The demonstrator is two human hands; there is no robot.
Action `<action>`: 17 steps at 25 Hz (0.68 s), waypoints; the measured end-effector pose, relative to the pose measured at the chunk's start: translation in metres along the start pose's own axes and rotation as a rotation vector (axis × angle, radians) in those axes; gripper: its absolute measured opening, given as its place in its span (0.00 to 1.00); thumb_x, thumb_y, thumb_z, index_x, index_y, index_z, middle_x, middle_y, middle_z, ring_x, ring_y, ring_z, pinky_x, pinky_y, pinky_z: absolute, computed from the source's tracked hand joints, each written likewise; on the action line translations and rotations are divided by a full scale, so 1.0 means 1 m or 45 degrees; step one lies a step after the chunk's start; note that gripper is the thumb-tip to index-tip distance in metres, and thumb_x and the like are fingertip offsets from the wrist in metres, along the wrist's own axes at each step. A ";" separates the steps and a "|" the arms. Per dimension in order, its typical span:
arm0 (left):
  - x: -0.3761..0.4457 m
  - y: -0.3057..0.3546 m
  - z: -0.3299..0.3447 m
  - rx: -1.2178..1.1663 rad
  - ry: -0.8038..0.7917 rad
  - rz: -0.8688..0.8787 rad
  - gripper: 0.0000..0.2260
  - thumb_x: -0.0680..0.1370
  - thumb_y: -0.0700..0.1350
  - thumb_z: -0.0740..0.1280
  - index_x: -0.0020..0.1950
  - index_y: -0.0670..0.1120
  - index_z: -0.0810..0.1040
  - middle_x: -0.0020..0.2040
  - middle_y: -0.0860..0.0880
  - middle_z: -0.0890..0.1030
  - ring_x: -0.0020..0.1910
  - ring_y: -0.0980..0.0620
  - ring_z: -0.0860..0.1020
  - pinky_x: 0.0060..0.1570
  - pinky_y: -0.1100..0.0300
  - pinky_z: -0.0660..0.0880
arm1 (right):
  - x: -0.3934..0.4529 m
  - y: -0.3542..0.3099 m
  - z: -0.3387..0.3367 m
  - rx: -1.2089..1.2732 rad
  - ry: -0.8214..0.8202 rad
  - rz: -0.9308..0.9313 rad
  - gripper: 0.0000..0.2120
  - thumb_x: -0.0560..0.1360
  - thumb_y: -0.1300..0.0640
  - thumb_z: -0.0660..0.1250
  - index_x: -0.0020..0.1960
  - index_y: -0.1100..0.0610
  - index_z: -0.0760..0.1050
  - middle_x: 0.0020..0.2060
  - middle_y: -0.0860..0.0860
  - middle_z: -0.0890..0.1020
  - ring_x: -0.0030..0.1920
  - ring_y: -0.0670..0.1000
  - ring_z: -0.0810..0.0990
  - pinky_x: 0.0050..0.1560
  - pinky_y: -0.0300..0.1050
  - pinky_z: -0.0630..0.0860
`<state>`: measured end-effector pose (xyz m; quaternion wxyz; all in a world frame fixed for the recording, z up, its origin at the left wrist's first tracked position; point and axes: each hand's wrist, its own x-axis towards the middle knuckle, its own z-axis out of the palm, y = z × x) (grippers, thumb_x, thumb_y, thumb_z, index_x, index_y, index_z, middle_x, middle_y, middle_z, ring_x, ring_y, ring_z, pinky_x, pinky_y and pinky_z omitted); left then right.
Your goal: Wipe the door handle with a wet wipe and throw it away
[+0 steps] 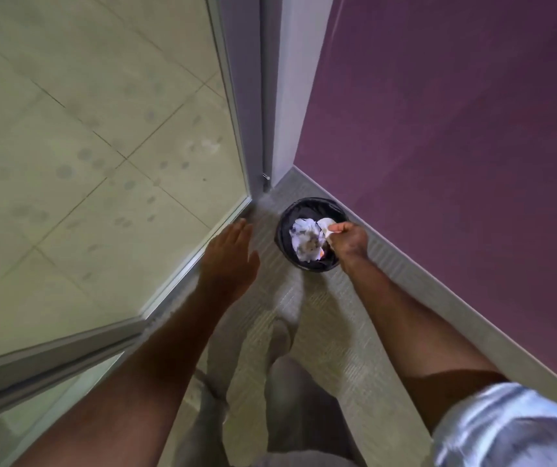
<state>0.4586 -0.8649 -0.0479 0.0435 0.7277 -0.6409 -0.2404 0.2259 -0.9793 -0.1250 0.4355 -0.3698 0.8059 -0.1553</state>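
Observation:
A small round bin (285,215) with a black liner stands on the floor in the corner, with crumpled white paper (305,239) inside. My right hand (349,239) hangs over the bin's right side, fingers closed on a white wet wipe (326,225) that sticks out to the left above the opening. My left hand (231,251) is flat and held out to the left of the bin, fingers apart, holding nothing. No door handle is in view.
A glass door or panel with a metal frame (236,129) runs along the left. A purple wall (455,129) with a pale skirting board closes the right. My legs and feet stand on the grey carpet (331,325) below the bin.

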 end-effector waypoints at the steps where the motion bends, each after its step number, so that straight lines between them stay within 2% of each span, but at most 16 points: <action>1: 0.003 -0.001 0.006 0.007 -0.008 0.012 0.26 0.82 0.46 0.68 0.79 0.41 0.68 0.79 0.41 0.69 0.78 0.40 0.68 0.76 0.44 0.66 | 0.006 0.001 -0.001 0.019 0.005 0.023 0.15 0.75 0.72 0.64 0.46 0.55 0.84 0.50 0.52 0.85 0.54 0.55 0.84 0.60 0.47 0.81; 2: 0.006 -0.001 0.011 0.004 -0.027 0.016 0.26 0.83 0.46 0.68 0.79 0.42 0.68 0.79 0.41 0.68 0.79 0.41 0.67 0.77 0.45 0.65 | 0.012 0.004 -0.001 0.044 0.008 0.045 0.15 0.76 0.72 0.64 0.50 0.56 0.84 0.53 0.52 0.85 0.55 0.54 0.83 0.59 0.46 0.81; 4: 0.008 0.000 0.020 -0.001 -0.064 0.001 0.27 0.84 0.48 0.66 0.81 0.43 0.65 0.81 0.43 0.66 0.81 0.42 0.64 0.78 0.45 0.62 | 0.016 0.008 -0.001 0.058 -0.015 0.075 0.14 0.79 0.70 0.65 0.56 0.57 0.82 0.56 0.53 0.83 0.52 0.53 0.81 0.46 0.40 0.81; 6: 0.006 0.001 0.023 0.015 -0.089 -0.019 0.27 0.85 0.50 0.65 0.82 0.45 0.62 0.82 0.44 0.65 0.81 0.43 0.62 0.79 0.43 0.62 | 0.013 0.011 -0.002 0.037 -0.037 0.069 0.12 0.80 0.69 0.65 0.59 0.58 0.81 0.54 0.52 0.82 0.50 0.52 0.80 0.34 0.33 0.73; 8: 0.002 0.003 0.023 0.020 -0.105 -0.033 0.28 0.85 0.50 0.65 0.82 0.45 0.62 0.82 0.44 0.65 0.81 0.43 0.62 0.79 0.42 0.63 | 0.006 0.014 -0.004 0.014 -0.043 0.037 0.10 0.80 0.68 0.65 0.58 0.59 0.81 0.53 0.53 0.82 0.48 0.52 0.79 0.31 0.33 0.71; 10: -0.001 0.005 0.021 0.015 -0.095 -0.038 0.28 0.84 0.49 0.66 0.82 0.44 0.62 0.81 0.43 0.65 0.81 0.42 0.63 0.79 0.42 0.64 | -0.002 0.016 -0.003 -0.019 -0.046 0.002 0.10 0.80 0.67 0.63 0.55 0.59 0.81 0.55 0.55 0.83 0.49 0.53 0.80 0.32 0.35 0.73; 13: -0.011 0.008 0.011 -0.020 -0.044 -0.049 0.27 0.84 0.47 0.67 0.81 0.42 0.64 0.81 0.42 0.66 0.81 0.42 0.64 0.79 0.43 0.64 | -0.017 0.016 0.000 -0.110 -0.110 -0.082 0.13 0.79 0.65 0.61 0.56 0.59 0.82 0.57 0.57 0.84 0.54 0.57 0.82 0.46 0.44 0.80; 15: -0.024 0.006 0.002 -0.034 0.018 -0.064 0.26 0.84 0.46 0.68 0.80 0.41 0.66 0.80 0.41 0.67 0.80 0.41 0.65 0.78 0.43 0.64 | -0.035 0.012 0.004 -0.179 -0.161 -0.231 0.14 0.78 0.64 0.60 0.58 0.60 0.82 0.57 0.56 0.83 0.55 0.58 0.81 0.52 0.46 0.78; 17: -0.036 0.001 -0.005 -0.017 0.083 -0.101 0.26 0.83 0.45 0.69 0.79 0.40 0.67 0.79 0.40 0.68 0.79 0.40 0.67 0.76 0.43 0.65 | -0.057 0.002 0.006 -0.233 -0.204 -0.375 0.13 0.77 0.63 0.61 0.56 0.60 0.82 0.51 0.53 0.80 0.50 0.55 0.80 0.51 0.47 0.76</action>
